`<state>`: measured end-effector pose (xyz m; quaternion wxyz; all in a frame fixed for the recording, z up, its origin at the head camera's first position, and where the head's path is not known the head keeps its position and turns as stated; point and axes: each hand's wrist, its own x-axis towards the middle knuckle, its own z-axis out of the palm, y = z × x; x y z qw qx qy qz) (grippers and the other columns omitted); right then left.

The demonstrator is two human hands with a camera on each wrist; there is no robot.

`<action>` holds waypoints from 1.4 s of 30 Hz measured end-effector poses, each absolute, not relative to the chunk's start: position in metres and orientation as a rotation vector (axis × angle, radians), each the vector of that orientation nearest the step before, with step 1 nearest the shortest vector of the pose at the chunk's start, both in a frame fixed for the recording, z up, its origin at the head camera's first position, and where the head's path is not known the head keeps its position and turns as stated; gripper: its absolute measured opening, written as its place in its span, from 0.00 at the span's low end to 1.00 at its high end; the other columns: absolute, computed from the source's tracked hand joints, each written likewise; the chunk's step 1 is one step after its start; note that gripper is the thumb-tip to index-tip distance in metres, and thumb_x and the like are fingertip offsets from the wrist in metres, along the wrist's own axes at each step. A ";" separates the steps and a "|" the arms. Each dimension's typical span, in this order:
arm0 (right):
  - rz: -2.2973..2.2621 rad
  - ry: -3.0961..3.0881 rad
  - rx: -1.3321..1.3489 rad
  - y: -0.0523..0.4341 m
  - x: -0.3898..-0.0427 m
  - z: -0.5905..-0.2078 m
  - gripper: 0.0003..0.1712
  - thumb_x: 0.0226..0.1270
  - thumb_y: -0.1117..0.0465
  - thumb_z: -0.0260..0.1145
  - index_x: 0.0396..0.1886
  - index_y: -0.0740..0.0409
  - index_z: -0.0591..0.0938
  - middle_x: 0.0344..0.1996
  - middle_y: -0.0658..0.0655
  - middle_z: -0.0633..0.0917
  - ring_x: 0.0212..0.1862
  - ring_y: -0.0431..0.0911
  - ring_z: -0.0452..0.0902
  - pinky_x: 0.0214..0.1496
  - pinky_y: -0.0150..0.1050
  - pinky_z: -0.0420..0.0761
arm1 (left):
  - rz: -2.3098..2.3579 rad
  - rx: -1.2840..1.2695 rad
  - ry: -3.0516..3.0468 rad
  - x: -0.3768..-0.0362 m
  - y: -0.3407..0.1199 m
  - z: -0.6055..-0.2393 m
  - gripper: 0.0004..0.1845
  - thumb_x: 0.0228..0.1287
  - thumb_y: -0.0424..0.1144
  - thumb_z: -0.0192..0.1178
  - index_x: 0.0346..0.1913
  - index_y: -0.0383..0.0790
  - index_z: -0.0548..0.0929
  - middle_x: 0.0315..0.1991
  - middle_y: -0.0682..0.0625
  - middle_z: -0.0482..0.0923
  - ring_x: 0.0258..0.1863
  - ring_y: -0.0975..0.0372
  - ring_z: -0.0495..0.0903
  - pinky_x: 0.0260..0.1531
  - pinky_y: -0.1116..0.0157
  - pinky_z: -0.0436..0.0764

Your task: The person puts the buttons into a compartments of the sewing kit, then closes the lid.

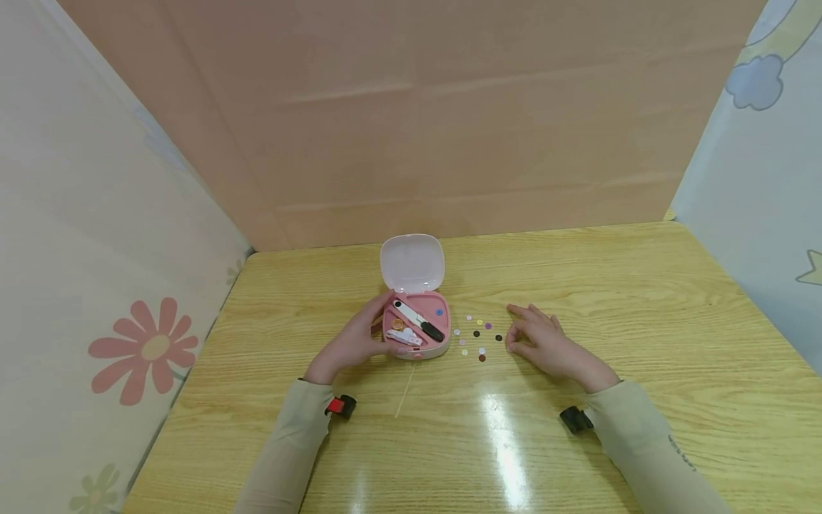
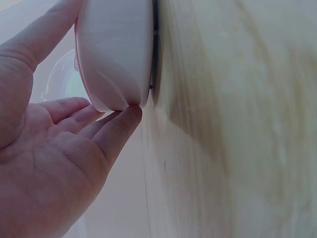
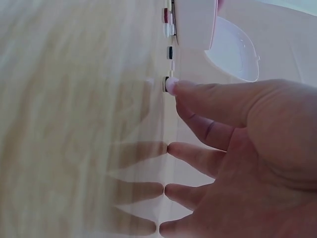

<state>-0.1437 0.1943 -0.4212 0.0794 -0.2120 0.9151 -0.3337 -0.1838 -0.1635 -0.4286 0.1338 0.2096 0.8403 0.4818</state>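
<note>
A glossy yellow wooden table (image 1: pixel 642 300) with clear grain sits in a booth: a peach board behind it, pale cloth walls on both sides, a red flower printed on the one to the left hand's side.

The left hand (image 1: pixel 352 341) lies on the table with its palm against the near side of a small pink case (image 1: pixel 417 328). The thumb runs up the case's edge and the fingers cup round its lower rim, so it has a loose hold on the case; the left wrist view shows the fingertips (image 2: pixel 130 113) touching the rounded shell. The right hand (image 1: pixel 542 343) rests on the table a little way to the case's other side, fingers relaxed and spread, tips down on the wood, holding nothing. Its forefinger tip (image 3: pixel 172 87) sits at one of the small buttons (image 1: pixel 478 339) scattered between it and the case.

The case is smooth moulded plastic with rounded corners, its pale lid (image 1: pixel 412 262) standing open beyond the left hand's fingers. Inside lie a black and white tool (image 1: pixel 419 320) and other small items I cannot make out. The buttons are tiny flat discs, some dark, some pastel. Both sleeves are beige, each with a dark strap at the wrist.
</note>
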 end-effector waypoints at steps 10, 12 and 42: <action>-0.914 2.815 -0.633 0.190 -0.143 -0.419 0.07 0.65 0.63 0.65 0.29 0.49 0.77 0.67 0.74 0.60 0.68 0.75 0.41 0.61 0.76 0.34 | 1.411 0.618 2.418 -0.176 -0.157 -0.410 0.52 0.52 0.33 0.72 0.76 0.41 0.50 0.74 0.43 0.50 0.71 0.49 0.54 0.65 0.49 0.62; -0.904 2.826 -0.638 0.190 -0.143 -0.418 0.07 0.65 0.64 0.65 0.29 0.49 0.77 0.67 0.74 0.60 0.68 0.75 0.41 0.61 0.76 0.35 | 1.413 0.624 2.404 -0.171 -0.155 -0.401 0.51 0.53 0.31 0.71 0.75 0.37 0.49 0.73 0.39 0.50 0.71 0.46 0.53 0.64 0.47 0.61; -0.870 2.904 -0.714 0.160 -0.165 -0.397 0.06 0.63 0.65 0.67 0.31 0.53 0.77 0.68 0.71 0.60 0.70 0.71 0.41 0.64 0.73 0.36 | 1.387 0.632 2.454 -0.187 -0.162 -0.431 0.54 0.49 0.39 0.74 0.76 0.52 0.52 0.72 0.55 0.55 0.69 0.59 0.57 0.64 0.59 0.65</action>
